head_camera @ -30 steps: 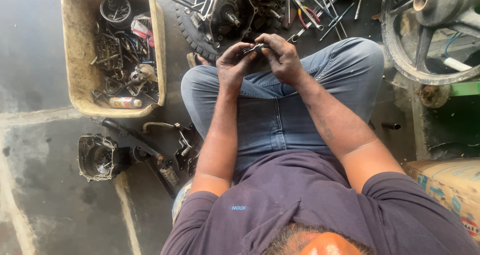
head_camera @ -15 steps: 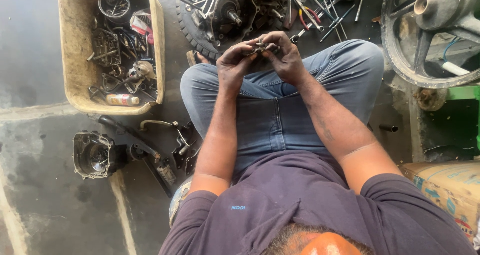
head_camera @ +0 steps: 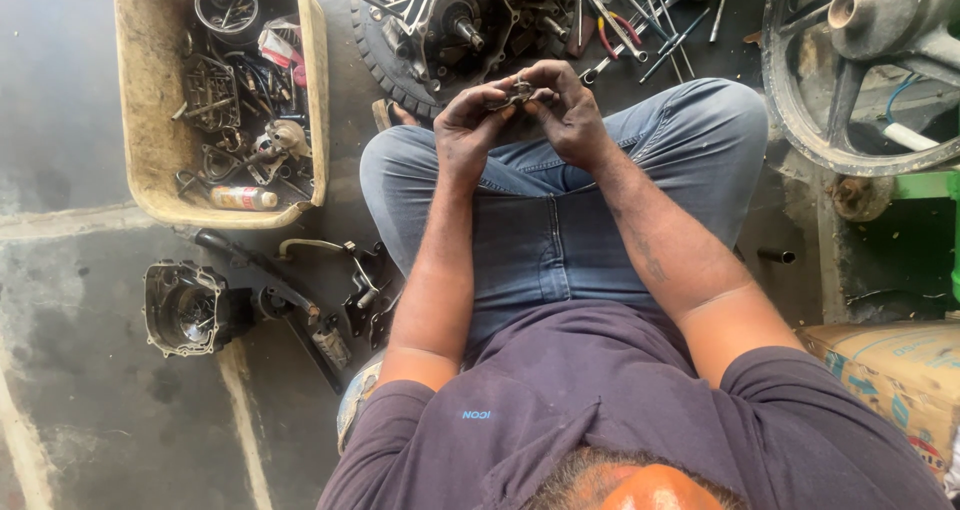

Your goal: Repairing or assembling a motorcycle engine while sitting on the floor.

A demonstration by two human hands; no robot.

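I see both hands raised together above the knees, fingers curled tight around a small metal part pinched between them. The left hand closes on it from one side, the right hand from the other, fingertips touching it. Just beyond lies an engine casing on the floor, and a tub of greasy parts sits off to the left.

Both hands around small metal part
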